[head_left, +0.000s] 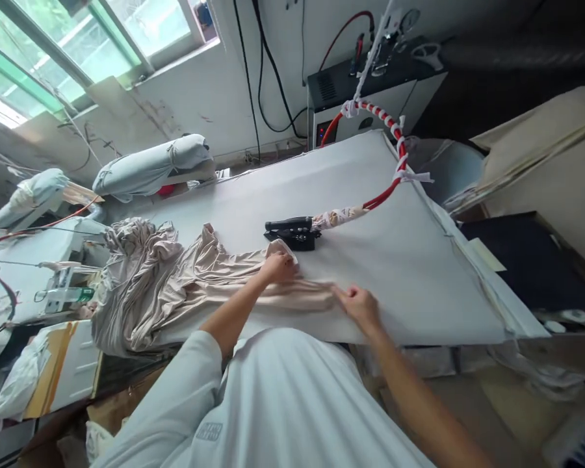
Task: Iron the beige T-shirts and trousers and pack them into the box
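My left hand (277, 268) pinches the beige stretchy knit fabric (209, 273) while my open right hand (358, 307) presses it against the white padded ironing table (394, 260), keeping it taut.

A white short-sleeved T-shirt (283, 396) bears a small dark printed label (208, 431); the left hand (277, 268) and right hand (355, 309) are ungloved.

Two pale blue padded pressing forms (151, 166) lie at the far left beneath a green-framed window (73, 49), while a white steam boiler (375, 107) with a black top stands far right.
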{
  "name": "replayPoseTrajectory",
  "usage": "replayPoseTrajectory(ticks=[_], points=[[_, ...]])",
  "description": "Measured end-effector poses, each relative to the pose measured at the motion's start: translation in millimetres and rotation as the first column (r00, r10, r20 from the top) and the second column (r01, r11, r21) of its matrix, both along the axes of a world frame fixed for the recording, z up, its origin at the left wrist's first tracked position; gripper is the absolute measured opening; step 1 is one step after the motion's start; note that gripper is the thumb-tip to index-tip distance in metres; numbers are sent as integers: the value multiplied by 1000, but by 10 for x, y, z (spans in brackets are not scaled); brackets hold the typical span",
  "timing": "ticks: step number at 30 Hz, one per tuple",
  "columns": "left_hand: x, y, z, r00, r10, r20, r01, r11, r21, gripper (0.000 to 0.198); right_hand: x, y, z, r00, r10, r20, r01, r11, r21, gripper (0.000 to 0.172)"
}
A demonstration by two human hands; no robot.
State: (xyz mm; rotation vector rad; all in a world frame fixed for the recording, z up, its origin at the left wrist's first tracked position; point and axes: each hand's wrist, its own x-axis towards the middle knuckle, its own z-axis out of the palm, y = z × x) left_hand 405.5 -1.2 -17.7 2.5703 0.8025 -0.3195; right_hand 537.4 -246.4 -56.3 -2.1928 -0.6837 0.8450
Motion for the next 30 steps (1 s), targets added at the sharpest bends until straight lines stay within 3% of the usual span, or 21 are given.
replayPoseTrajectory(ticks=[3,5,8,11,13,16,19,23,27,30], points=[[-66,117,21,999,-26,-32,24,997,-80,19,157,-312,-135,943,-292,-161,302,953,37,44],[-69,115,-11,998,-10,-68,6,998,-63,16,-15,-261,-134,925,-315,-213,335,940,62,46],[10,21,-79,991,26,-128,-29,999,-26,13,-340,11,-50,991,-105,-88,105,994,1,33],[87,-67,-66,988,23,-150,-24,1000,-5,7,-462,148,-11,993,117,-3,-118,993,-13,21],[94,-69,22,992,14,-126,-13,1000,13,4,-436,110,-53,985,164,-56,-162,986,50,22],[29,60,283,995,88,-39,-84,991,101,6,-396,-6,-175,938,111,-328,-86,992,91,33],[-94,309,651,963,255,92,-269,936,225,20,-482,-73,-251,826,-33,-562,103,990,92,42],[-176,570,1089,859,385,337,-485,824,294,8,-686,-82,-153,878,-32,-478,126,978,167,53],[-43,520,1394,899,294,326,-364,914,180,13,-635,1,204,829,-83,-553,257,935,244,66],[42,357,1672,927,171,333,-219,969,111,24,-396,258,770,893,-116,-435,254,928,272,84]])
